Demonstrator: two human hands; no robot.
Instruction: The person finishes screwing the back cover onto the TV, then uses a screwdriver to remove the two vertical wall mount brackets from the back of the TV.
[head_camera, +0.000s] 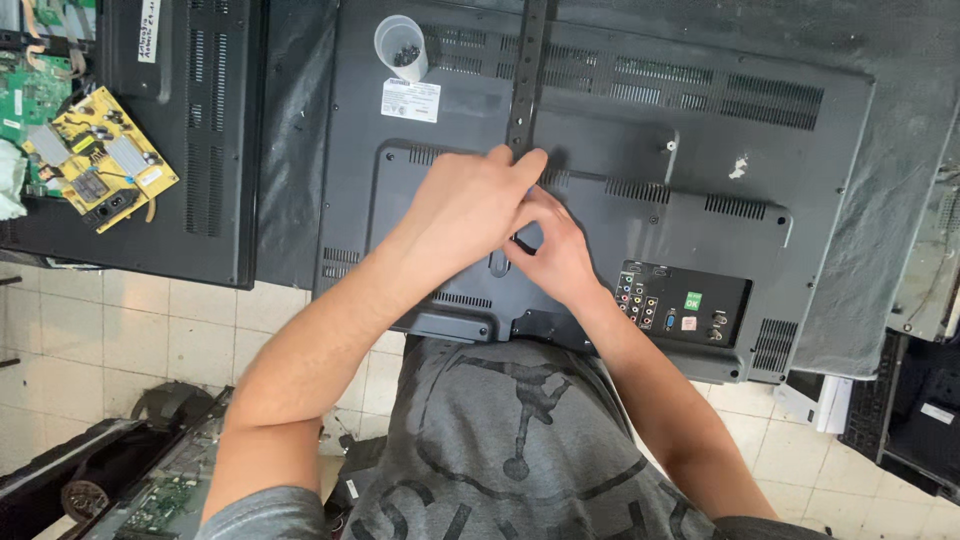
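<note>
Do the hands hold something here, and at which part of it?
It cannot be told for sure. Both hands, left hand over right hand, meet at the lower end of the black metal bracket on the television back, hiding any grip.

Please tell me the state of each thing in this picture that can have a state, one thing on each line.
Television: lying screen-down, back cover on.
Mounting bracket: lying flat along the back cover.
Plastic cup: upright, open, small dark screws inside.
Yellow circuit board: bare, out of any casing, lying on another dark panel.
Left hand: closed at the bracket's lower end.
Right hand: pressed against the left hand, what it holds is hidden.
</note>
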